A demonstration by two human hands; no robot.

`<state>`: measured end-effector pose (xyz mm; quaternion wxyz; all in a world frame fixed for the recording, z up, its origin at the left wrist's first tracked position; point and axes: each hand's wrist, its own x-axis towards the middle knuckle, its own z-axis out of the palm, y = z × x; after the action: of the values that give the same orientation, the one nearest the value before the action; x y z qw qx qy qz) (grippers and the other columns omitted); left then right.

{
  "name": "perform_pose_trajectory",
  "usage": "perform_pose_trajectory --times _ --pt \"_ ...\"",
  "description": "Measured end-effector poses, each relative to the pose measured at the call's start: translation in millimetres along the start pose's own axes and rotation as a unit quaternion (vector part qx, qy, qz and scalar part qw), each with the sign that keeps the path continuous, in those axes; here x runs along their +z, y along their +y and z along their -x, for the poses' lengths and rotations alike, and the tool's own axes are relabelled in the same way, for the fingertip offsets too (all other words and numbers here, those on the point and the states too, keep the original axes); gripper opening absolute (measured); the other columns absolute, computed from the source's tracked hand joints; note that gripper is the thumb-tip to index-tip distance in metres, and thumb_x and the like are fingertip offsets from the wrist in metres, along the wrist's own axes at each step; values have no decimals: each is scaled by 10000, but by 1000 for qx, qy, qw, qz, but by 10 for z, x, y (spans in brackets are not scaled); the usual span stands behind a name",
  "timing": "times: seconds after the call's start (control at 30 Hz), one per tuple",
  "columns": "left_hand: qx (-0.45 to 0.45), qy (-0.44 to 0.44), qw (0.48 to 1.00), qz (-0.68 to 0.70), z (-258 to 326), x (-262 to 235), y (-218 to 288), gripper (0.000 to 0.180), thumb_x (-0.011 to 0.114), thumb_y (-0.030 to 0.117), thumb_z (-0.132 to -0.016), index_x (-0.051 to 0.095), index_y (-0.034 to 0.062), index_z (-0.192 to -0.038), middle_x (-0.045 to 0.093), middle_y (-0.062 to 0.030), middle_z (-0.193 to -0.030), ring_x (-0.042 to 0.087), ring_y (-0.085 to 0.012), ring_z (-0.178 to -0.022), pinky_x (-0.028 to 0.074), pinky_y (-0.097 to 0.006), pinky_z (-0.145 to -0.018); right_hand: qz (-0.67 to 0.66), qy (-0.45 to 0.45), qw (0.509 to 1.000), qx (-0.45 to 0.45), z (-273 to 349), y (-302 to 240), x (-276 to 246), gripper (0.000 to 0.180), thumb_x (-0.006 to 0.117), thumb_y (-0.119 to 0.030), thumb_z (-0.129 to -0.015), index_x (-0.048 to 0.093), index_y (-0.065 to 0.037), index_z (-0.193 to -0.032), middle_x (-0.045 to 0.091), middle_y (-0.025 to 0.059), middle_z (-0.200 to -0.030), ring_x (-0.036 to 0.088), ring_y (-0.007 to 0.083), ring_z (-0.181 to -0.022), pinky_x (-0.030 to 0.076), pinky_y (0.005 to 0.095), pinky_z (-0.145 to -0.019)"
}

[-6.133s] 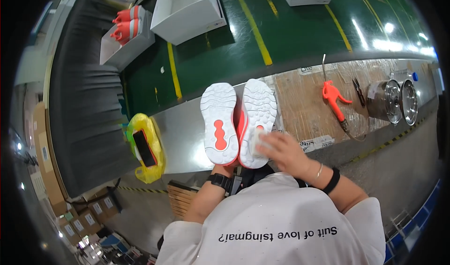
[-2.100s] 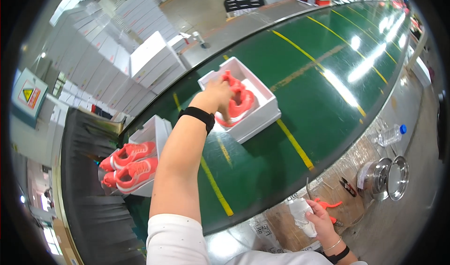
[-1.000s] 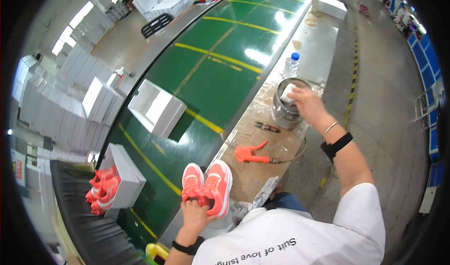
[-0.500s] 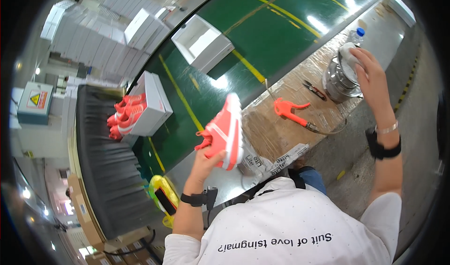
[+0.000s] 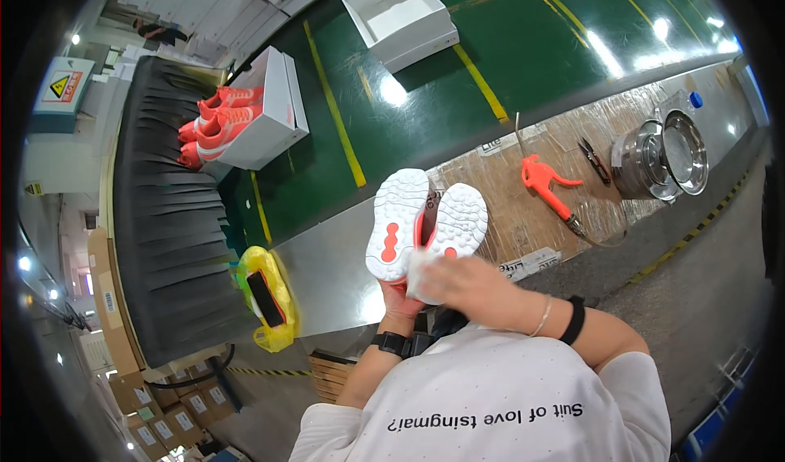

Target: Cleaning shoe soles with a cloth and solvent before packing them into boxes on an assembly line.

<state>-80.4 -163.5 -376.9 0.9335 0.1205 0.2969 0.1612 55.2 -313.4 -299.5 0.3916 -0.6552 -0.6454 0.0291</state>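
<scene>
My left hand (image 5: 401, 300) grips a pair of coral sneakers by the heel end, partly hidden behind them. Their white soles face up, the left sole (image 5: 399, 221) and the right sole (image 5: 460, 217) side by side, with coral patches near the heels. A white cloth (image 5: 420, 275) is bunched in the fingers of my right hand (image 5: 470, 286), against the heel area of the soles. Motion smears these fingers.
Along the bench's cardboard cover (image 5: 511, 208) lie an orange air blow gun (image 5: 540, 180) and thread snips (image 5: 595, 162), near a metal pot (image 5: 639, 168). An open white box (image 5: 409, 37) and a shoebox (image 5: 282, 106) with coral sneakers rest on the green conveyor (image 5: 343, 102). A phone (image 5: 266, 298) lies on yellow plastic.
My right hand has come from the metal pot to the sneakers with the white cloth. My left hand has turned the sneakers from side-on to soles up. The view has shifted.
</scene>
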Motion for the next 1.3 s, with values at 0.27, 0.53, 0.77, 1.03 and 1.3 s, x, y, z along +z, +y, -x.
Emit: perform_pose_trajectory --times 0.27,0.53,0.77,1.03,1.3 --pt "11 9 1000 -15 -86 -84 -74 637 444 501 -890 360 89 -1369 443 -98 -1360 436 -266 -1237 365 -430 -1033 95 -21 964 246 -247 1165 163 441 478 25 -711 589 -109 -1116 547 96 -1185 522 299 -1030 442 395 -871" --pt "38 -21 998 -53 -110 93 -90 641 410 510 -902 352 77 -1372 430 -95 -1372 432 -270 -1238 352 -427 -1042 59 2 991 122 -113 713 221 372 523 -34 -740 599 -118 -1094 559 98 -1163 541 306 -1007 458 403 -849" --pt "125 -45 987 -86 -126 35 -108 681 480 509 -876 334 76 -1381 403 -104 -1391 412 -276 -1256 332 -432 -1059 -7 36 988 147 317 497 150 481 508 48 -688 594 -113 -1133 533 107 -1231 505 326 -1062 409 437 -922" --pt "3 -28 999 37 -187 -39 -131 705 547 483 -838 361 53 -1365 413 -127 -1382 419 -284 -1251 326 -430 -1064 57 100 972 203 321 944 109 464 529 59 -700 593 -110 -1128 541 134 -1219 503 346 -1070 406 432 -938" --pt "-46 -45 996 55 -134 -140 -182 885 557 677 -722 359 111 -1373 421 -108 -1376 419 -290 -1247 355 -475 -1032 16 -71 988 -134 -78 -40 63 273 526 -144 -781 593 -120 -1046 545 65 -1168 551 249 -994 461 380 -787"
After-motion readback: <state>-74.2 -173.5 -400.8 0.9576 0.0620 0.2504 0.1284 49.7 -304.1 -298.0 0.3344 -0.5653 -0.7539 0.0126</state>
